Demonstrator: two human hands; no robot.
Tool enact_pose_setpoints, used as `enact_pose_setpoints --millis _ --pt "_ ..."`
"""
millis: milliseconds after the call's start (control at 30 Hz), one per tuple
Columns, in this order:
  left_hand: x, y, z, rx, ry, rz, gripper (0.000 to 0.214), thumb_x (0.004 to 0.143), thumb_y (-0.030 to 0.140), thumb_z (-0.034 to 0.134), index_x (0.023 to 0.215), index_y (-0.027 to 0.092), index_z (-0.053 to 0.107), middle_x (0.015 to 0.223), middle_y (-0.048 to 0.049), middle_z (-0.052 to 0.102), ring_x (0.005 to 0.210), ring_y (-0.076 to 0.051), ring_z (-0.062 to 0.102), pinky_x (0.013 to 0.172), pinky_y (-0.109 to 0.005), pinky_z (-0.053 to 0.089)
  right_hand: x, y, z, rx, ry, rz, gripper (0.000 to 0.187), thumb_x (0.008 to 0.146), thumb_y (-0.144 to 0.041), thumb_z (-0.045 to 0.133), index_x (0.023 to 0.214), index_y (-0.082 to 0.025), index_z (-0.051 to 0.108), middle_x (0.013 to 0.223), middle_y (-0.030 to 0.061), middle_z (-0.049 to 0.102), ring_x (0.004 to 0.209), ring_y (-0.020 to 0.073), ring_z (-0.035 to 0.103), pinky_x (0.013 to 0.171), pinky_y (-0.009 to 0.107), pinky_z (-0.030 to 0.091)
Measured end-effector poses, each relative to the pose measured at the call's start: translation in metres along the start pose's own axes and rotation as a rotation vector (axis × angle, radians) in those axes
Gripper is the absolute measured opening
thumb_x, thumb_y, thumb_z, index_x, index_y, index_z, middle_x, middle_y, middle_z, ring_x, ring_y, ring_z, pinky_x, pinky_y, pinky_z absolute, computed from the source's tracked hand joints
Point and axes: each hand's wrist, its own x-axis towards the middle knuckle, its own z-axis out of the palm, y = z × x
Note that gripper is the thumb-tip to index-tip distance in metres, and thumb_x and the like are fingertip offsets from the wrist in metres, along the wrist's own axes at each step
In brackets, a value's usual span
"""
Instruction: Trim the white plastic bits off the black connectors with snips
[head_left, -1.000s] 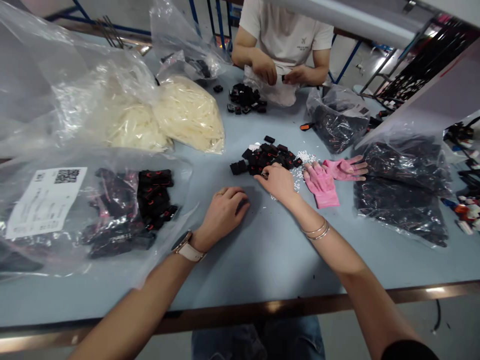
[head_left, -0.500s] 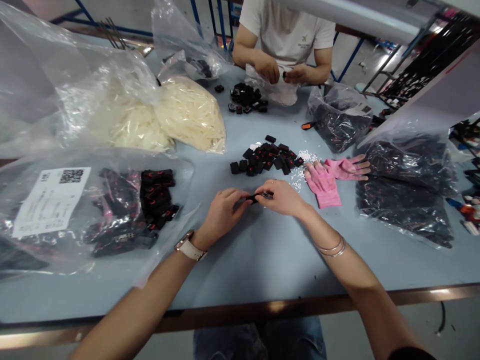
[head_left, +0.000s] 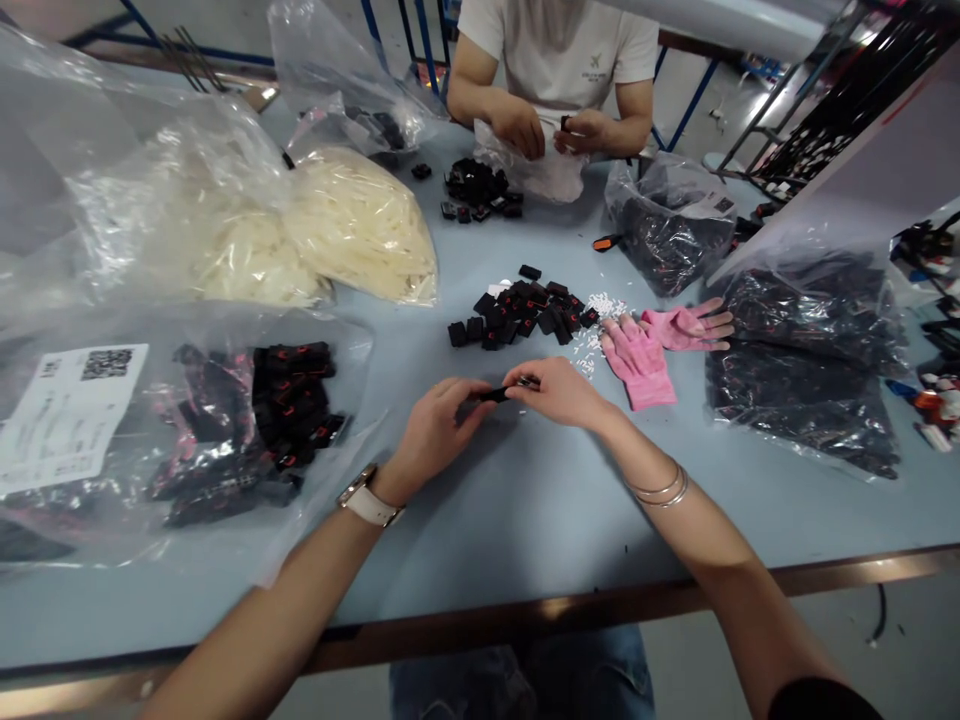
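My left hand (head_left: 435, 432) and my right hand (head_left: 559, 392) meet just above the blue-grey table (head_left: 525, 500). Both pinch one small black plastic part (head_left: 495, 394) between their fingertips. A pile of the same black parts (head_left: 517, 312) lies a little beyond my hands. Tiny white pieces (head_left: 600, 320) are scattered at that pile's right edge. My left wrist carries a watch and my right wrist carries thin bangles.
Pink gloves (head_left: 652, 350) lie right of the pile. A clear bag of black parts (head_left: 247, 425) sits at left, bags of white pieces (head_left: 352, 220) behind it, dark bags (head_left: 806, 370) at right. Across the table a person in a white shirt (head_left: 559, 50) handles parts beside another black pile (head_left: 476, 187).
My right hand left the pile with a black part and came back toward me. My left hand lifted to meet it, and both now pinch the part.
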Motion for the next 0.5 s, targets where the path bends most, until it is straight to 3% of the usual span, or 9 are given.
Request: enact_pose_setpoints --millis 200,300,400,500 --pt "0.001 -0.002 0.0 0.086 -0.037 -0.007 0.016 0.088 0.033 0.055 0.091 0.023 0.066 0.085 -0.0059 0.07 0.08 -0.023 0.064 0.072 -0.035 0.05 -0.002 0.0 -0.005 -0.229 -0.029 0.064 0.006 0.077 -0.023 0.07 0.072 -0.022 0.074 0.062 -0.0025 0.062 0.056 0.0106 0.05 0.056 0.025 0.029" --pt "0.0 -0.004 0.002 0.101 -0.053 0.006 0.015 0.088 0.031 0.055 0.09 0.023 0.066 0.084 -0.0053 0.07 0.079 -0.022 0.063 0.073 -0.034 0.049 -0.005 0.0 0.001 -0.316 -0.087 0.039 0.013 0.07 -0.023 0.076 0.059 -0.023 0.069 0.055 -0.003 0.058 0.052 0.0112 0.048 0.052 0.027 0.026" --pt "0.0 -0.005 0.003 0.104 -0.05 0.022 0.015 0.088 0.032 0.055 0.09 0.023 0.067 0.084 -0.0054 0.07 0.078 -0.022 0.063 0.072 -0.034 0.049 -0.005 -0.002 0.007 -0.358 -0.084 -0.016 0.021 0.071 -0.019 0.073 0.053 -0.022 0.063 0.052 -0.0031 0.053 0.05 0.0106 0.044 0.051 0.028 0.024" --pt "-0.001 -0.005 0.003 0.096 -0.039 0.029 0.016 0.088 0.033 0.055 0.09 0.023 0.067 0.084 -0.0057 0.069 0.078 -0.022 0.063 0.072 -0.034 0.049 -0.006 0.0 -0.001 -0.308 -0.068 -0.035 0.019 0.075 -0.016 0.064 0.057 -0.021 0.064 0.054 -0.0031 0.055 0.05 0.0095 0.042 0.053 0.028 0.026"
